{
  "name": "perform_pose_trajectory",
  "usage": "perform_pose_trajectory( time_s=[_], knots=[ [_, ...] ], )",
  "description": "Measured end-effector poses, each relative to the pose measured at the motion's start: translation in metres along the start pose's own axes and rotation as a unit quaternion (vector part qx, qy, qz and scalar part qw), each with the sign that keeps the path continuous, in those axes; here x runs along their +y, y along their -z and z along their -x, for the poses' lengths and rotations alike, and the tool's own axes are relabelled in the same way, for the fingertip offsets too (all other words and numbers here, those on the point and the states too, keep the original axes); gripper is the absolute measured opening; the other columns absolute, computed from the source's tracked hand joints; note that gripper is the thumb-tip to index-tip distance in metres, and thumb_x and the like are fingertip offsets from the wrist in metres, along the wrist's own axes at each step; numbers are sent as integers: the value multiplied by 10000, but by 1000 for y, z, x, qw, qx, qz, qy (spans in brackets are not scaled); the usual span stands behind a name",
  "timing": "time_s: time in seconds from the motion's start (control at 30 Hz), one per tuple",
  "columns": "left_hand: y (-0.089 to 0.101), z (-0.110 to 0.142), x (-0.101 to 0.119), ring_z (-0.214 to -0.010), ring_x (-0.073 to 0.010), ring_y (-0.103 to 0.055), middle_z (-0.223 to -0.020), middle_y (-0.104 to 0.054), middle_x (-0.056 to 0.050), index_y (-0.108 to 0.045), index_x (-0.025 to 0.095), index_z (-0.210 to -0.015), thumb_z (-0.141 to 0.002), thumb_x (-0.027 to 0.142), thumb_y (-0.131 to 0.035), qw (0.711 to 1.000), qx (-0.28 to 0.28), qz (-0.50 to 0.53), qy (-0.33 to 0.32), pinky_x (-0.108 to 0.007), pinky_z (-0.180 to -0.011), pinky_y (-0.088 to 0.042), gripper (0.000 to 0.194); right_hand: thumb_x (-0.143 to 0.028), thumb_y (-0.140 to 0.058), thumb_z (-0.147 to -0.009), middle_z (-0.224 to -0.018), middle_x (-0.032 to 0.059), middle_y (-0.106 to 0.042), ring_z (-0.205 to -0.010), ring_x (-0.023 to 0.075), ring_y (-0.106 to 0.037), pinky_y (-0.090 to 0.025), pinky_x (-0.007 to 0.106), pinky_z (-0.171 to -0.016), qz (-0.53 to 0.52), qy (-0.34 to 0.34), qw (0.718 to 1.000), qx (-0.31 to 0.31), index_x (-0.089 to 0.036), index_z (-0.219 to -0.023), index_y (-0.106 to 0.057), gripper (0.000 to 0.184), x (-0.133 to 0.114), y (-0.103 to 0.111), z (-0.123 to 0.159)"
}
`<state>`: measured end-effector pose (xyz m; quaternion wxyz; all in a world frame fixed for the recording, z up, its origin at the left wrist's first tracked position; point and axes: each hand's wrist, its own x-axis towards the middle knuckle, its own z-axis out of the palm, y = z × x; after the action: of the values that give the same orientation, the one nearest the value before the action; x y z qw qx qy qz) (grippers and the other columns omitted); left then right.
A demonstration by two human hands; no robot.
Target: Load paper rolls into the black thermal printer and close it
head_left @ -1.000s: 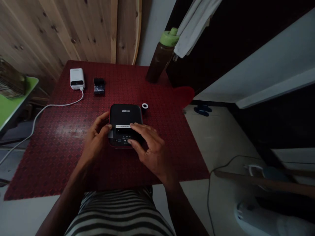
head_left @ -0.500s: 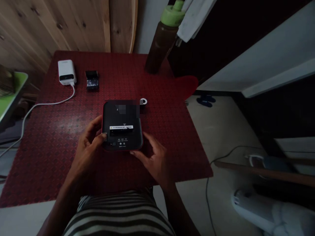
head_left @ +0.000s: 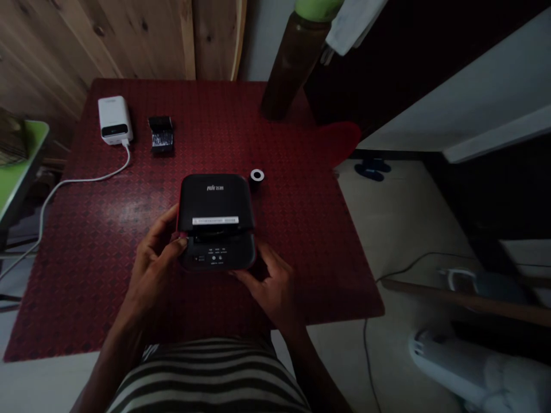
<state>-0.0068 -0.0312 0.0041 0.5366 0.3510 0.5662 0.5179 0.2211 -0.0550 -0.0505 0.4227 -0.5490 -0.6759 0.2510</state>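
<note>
A squarish black portable printer with a red lower edge sits over the table in front of me. Its lid is slightly raised, leaving a dark gap below the white label strip. My left hand grips the left side, its thumb pressed by the lid's seam and its fingers behind. On the opposite side, my right hand holds the front right corner between thumb and fingers. A small dark roll with a white ring-shaped end stands just beyond the printer's right back corner.
On the red patterned table lie a white power bank with a white cable and a small black curled piece. A brown bottle with a green cap stands at the back right. A red stool is beside the table.
The printer's lid has come up from nearly flush, opening a gap across its front. My hands keep their hold on both sides. The view has shifted slightly.
</note>
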Motion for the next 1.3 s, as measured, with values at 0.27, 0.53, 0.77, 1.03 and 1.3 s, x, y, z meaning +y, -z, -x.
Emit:
perform_pose_trajectory(
  time_s=[0.27, 0.53, 0.77, 1.03, 1.3],
  knots=[
    [-4, 3, -2, -1518, -365, -622, -1593, -706, -58, -716, 324, -1527, -916, 381, -834, 1000, 13, 9, 1, -456, -1180, -585, 624, -465, -904, -941, -1294, 132, -855, -1145, 323, -843, -710, 471, -995, -14, -1, 999, -40, -234, -1465, -726, 600, -3, 15, -5],
    [-2, 1, -11, -1405, -364, -709, -1508, -757, -70, -716, 319, -1512, -940, 468, -829, 999, -3, 13, -40, -468, -1128, -612, 602, -266, -568, -1154, -1322, 59, -852, -1206, 244, -821, -684, 450, -1052, 45, 74, 996, -28, -290, -1370, -784, 307, -40, 53, -72],
    [0, -1, -17, -1505, -368, -638, -1565, -713, -116, -679, 271, -1509, -945, 532, -833, 998, -23, 27, -47, -485, -1170, -589, 641, -299, -573, -1153, -1197, 106, -843, -1140, 298, -786, -641, 504, -1005, 119, 106, 985, -65, -219, -1283, -769, 248, -53, 14, -110],
    [1, 0, -16, -1469, -369, -661, -1555, -701, -131, -669, 261, -1502, -956, 504, -814, 998, -27, 27, -56, -527, -1231, -535, 615, -235, -604, -1131, -1347, 135, -821, -1280, 342, -731, -584, 551, -1055, 187, 102, 971, -111, -209, -1428, -717, 318, -57, -5, -99],
    [2, -2, -21, -1497, -362, -631, -1583, -676, -147, -647, 217, -1520, -965, 520, -782, 998, -24, 11, -63, -537, -1269, -489, 647, -94, -554, -1115, -1348, 176, -816, -1344, 339, -718, -561, 469, -1119, 389, 86, 855, -331, -141, -1329, -781, 316, -100, -13, -134]
  ],
)
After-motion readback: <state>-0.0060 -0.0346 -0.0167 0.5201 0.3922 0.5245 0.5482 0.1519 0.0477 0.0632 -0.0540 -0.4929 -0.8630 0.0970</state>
